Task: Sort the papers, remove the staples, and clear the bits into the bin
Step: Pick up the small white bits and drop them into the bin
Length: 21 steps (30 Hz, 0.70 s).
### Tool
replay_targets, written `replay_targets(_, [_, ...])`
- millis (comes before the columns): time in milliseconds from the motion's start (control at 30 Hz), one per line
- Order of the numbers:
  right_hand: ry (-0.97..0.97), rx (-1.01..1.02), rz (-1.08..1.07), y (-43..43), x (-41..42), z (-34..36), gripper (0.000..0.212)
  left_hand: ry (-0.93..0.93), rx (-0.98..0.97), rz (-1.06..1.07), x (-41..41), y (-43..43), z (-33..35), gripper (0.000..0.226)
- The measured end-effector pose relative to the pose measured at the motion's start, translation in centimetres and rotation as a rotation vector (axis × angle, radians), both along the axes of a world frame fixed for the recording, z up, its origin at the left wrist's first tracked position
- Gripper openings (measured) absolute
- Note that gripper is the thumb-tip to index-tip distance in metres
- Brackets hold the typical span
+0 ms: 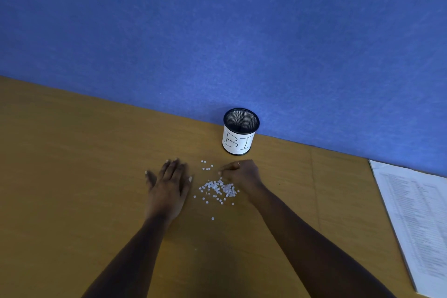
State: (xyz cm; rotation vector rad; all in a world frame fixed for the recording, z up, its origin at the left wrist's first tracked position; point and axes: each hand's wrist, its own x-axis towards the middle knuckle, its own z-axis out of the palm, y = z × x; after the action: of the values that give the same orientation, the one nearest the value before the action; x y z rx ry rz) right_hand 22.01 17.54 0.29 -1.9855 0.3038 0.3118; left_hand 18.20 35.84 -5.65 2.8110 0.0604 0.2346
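A heap of small white paper bits [217, 189] lies on the wooden desk [72, 176], with a few strays above and below it. My left hand [169, 181] rests flat on the desk just left of the heap, fingers straight. My right hand [242, 174] sits at the heap's upper right with its fingers curled, fingertips at the bits; whether it holds any is hidden. The bin [239, 132], a black mesh cup with a white label, stands upright behind the heap against the wall.
A blue fabric partition [217, 31] rises along the desk's far edge. A stack of printed papers [416, 220] lies at the right edge of the desk.
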Motion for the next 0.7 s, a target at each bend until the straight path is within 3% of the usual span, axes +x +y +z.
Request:
replay_targets(167, [-0.020, 0.388, -0.132, 0.2, 1.5, 3.0, 0.009, 0.003, -0.001, -0.007, 0.0, 0.1, 0.0, 0.077])
replay_targets(300, [-0.118, 0.485, -0.220, -0.3, 4.1, 5.9, 0.010, -0.024, -0.003, 0.001, 0.0, 0.0, -0.1, 0.071])
replay_targets(467, [-0.204, 0.286, -0.388, -1.6, 6.8, 6.1, 0.010, -0.029, -0.011, 0.007, 0.1, -0.1, -0.2, 0.072])
replay_targets(700, [-0.281, 0.010, -0.270, -2.0, 7.3, 6.2, 0.021, -0.040, -0.009, 0.006, 0.1, 0.0, -0.3, 0.069])
